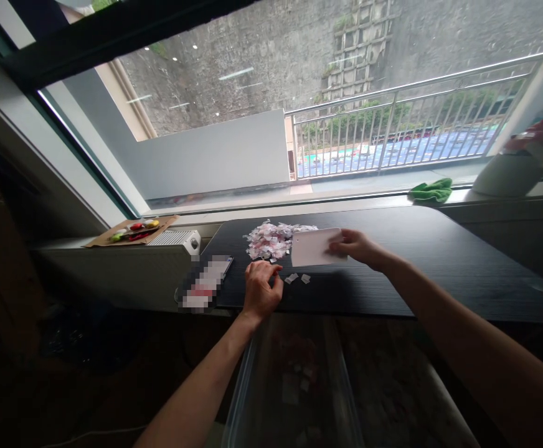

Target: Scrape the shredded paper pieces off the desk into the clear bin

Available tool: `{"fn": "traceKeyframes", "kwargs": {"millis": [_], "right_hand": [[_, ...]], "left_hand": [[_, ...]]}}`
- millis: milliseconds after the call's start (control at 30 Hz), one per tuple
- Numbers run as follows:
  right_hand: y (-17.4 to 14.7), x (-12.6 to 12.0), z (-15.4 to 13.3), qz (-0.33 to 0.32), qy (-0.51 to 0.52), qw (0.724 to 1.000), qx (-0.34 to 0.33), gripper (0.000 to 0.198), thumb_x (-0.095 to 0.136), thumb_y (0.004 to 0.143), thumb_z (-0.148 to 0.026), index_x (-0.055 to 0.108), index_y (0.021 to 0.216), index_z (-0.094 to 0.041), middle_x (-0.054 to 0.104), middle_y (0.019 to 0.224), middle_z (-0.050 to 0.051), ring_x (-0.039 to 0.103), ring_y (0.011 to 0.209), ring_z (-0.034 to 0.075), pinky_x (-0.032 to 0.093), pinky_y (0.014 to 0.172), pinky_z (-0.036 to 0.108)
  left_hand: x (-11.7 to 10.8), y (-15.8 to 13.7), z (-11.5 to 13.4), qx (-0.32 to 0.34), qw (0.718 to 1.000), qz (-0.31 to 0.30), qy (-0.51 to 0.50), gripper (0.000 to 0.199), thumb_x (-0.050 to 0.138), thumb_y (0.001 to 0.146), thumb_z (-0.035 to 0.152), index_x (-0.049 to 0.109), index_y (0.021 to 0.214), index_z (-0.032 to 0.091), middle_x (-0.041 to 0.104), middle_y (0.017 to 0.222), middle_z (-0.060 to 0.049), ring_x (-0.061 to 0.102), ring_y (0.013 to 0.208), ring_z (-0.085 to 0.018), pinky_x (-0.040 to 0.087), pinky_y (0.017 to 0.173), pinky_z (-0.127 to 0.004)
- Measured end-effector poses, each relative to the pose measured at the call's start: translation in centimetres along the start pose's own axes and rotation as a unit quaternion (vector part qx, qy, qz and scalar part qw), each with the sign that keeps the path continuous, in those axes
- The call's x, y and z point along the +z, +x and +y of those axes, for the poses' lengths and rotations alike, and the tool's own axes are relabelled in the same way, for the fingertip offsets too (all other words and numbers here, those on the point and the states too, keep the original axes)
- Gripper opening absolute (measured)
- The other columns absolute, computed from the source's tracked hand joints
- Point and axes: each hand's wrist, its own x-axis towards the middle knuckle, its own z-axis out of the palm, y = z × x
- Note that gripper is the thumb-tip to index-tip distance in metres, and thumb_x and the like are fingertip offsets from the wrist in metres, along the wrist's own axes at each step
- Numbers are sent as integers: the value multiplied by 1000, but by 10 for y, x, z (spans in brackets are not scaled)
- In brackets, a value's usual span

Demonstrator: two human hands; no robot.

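My right hand (353,246) is closed on the right edge of a flat white card (312,247), holding it tilted up over the dark table. A small dark dot shows near the card's upper left corner. Behind and left of the card lies a heap of small white and pinkish paper pieces (270,239). In front of this heap, my left hand (263,287) is closed, its fingers curled toward the thumb; whatever they may hold is hidden. A few loose paper pieces (292,278) rest on the tabletop just right of the left hand.
The dark table (393,267) stands against a window sill. A blurred-out phone-like object (206,283) lies at its left edge. A radiator (126,267) carries cardboard with colourful items (141,230). Below the table's front is a clear plastic bin (238,398). A green cloth (431,190) lies on the sill.
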Motion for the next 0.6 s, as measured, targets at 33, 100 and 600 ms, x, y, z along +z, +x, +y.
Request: {"fn": "traceKeyframes", "kwargs": {"millis": [33, 100, 600], "right_hand": [[7, 4, 2, -18, 13, 1000, -2, 18, 79, 62, -12, 66, 74, -16, 68, 66, 0, 60, 57, 11, 47, 54, 23], [20, 13, 6, -64, 31, 997, -10, 24, 83, 58, -16, 67, 75, -16, 69, 68, -1, 60, 60, 11, 49, 59, 24], [-1, -38, 0, -86, -28, 994, -58, 39, 86, 50, -42, 65, 71, -17, 72, 74, 2, 68, 77, 20, 51, 86, 40]], "left_hand": [[0, 0, 0, -2, 1000, 10, -5, 20, 51, 77, 13, 68, 86, 19, 68, 87, -6, 59, 94, -24, 43, 93, -42], [-1, 1, -2, -12, 999, 31, -20, 21, 48, 78, 13, 67, 87, 19, 68, 85, -6, 59, 92, -24, 44, 90, -41], [0, 3, -5, -88, 991, 68, -70, 30, 42, 76, 15, 64, 95, 17, 65, 76, -5, 58, 89, -24, 46, 90, -42]]}}
